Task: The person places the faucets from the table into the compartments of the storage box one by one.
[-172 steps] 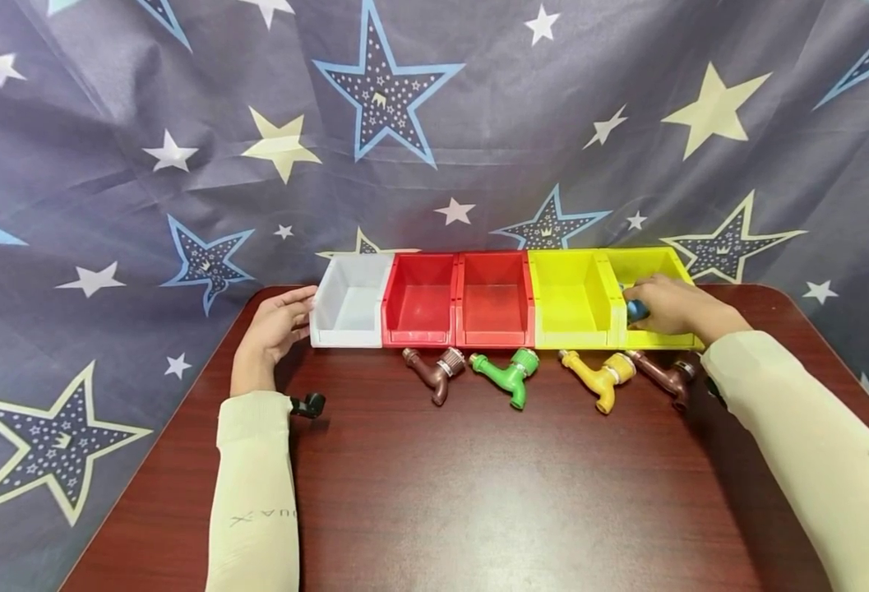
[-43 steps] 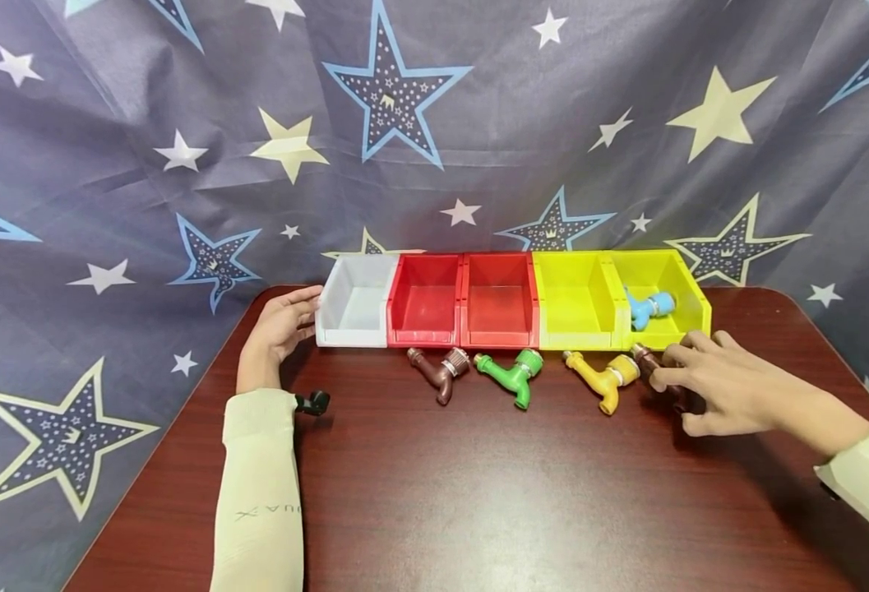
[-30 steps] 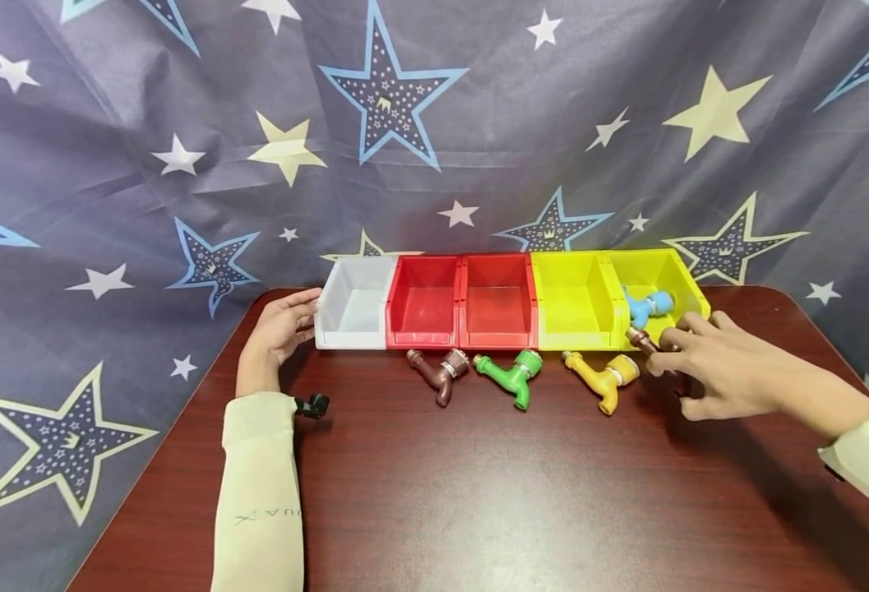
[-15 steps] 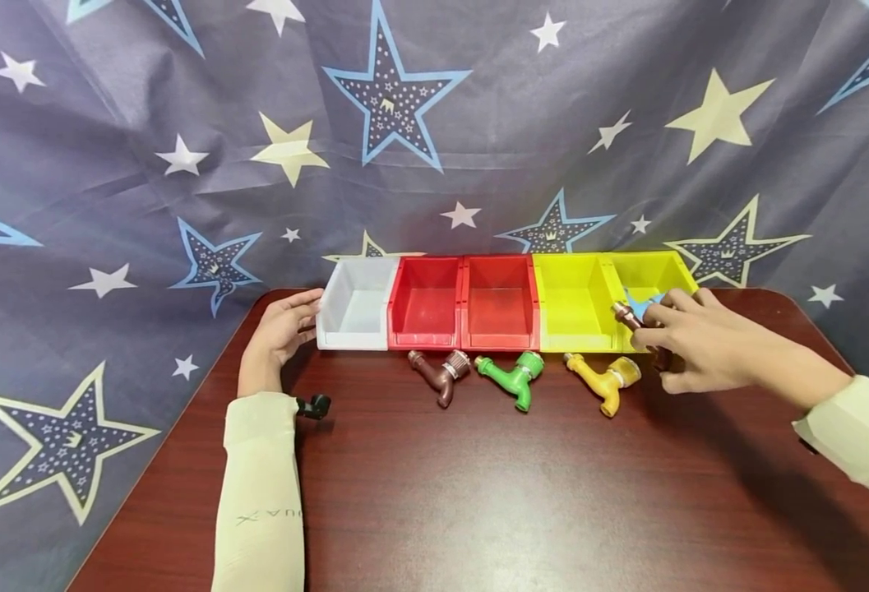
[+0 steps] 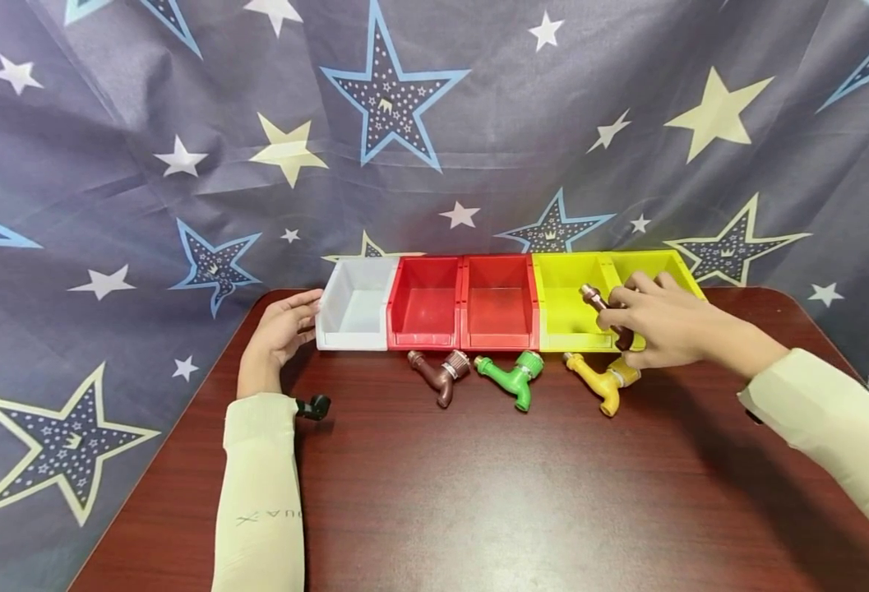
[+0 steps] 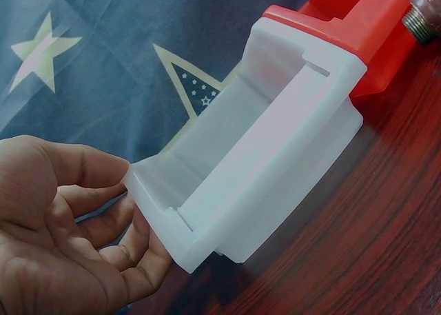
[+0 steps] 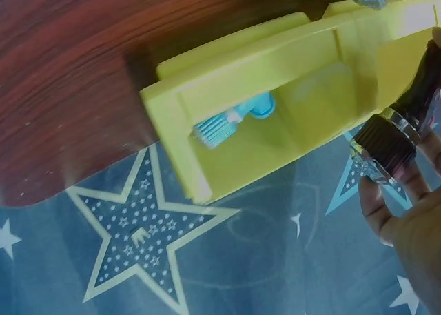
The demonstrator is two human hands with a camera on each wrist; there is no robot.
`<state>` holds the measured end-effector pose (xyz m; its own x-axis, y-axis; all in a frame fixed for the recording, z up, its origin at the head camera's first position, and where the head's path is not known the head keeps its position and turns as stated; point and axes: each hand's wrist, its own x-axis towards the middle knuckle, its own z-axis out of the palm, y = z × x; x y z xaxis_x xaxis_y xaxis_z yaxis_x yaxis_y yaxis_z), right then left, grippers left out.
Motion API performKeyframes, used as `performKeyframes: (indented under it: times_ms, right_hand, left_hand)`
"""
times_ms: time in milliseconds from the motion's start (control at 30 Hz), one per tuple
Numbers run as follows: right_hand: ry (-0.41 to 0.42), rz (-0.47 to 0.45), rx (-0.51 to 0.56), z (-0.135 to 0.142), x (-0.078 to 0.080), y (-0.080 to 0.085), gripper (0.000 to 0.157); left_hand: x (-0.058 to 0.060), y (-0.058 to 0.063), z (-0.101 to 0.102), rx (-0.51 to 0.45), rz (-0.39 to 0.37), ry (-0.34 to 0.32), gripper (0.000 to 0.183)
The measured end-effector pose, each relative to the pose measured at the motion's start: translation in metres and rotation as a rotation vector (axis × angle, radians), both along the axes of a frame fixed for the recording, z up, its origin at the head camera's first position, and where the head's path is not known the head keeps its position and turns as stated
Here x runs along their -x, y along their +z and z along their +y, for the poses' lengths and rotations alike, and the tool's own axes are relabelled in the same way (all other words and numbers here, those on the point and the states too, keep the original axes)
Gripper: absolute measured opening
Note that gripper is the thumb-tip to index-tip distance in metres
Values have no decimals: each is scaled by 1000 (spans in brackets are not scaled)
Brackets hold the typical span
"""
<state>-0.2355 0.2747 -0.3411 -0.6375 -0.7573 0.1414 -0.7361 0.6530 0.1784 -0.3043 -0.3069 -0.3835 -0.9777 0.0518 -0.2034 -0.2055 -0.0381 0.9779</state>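
Now the small brown plastic tap [image 5: 606, 311] is held pinched in the right hand [image 5: 659, 322]; being light and stiff, it is best gripped at the body.

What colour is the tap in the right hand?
Dark brown. The tap in the right hand shows best in the head view.

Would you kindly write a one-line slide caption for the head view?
Right hand holds a brown faucet above the yellow bins; left hand rests against the white bin.
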Motion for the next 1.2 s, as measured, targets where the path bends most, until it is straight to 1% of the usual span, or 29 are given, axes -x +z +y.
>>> performKeyframes:
  times_ms: [167,433,667,933,1200]
  right_hand:
    - [-22,-34,-9,-10,9,-2,46]
    - [-55,-37,28,-21,26,-7,42]
    - [-86,-79,48,-31,34,-7,41]
    - [-104,-109,69,-40,43,-9,43]
    - [-145,-164,66,-46,52,-16,49]
  left_hand:
    - [0,0,-1,-2,-1,1,50]
    - [0,0,-1,-10,-2,0,50]
    - [0,0,-1,-4,-4,1,50]
    - [2,-1,-1,-11,-5,7,51]
    - [2,-1,0,-11,-9,12,50]
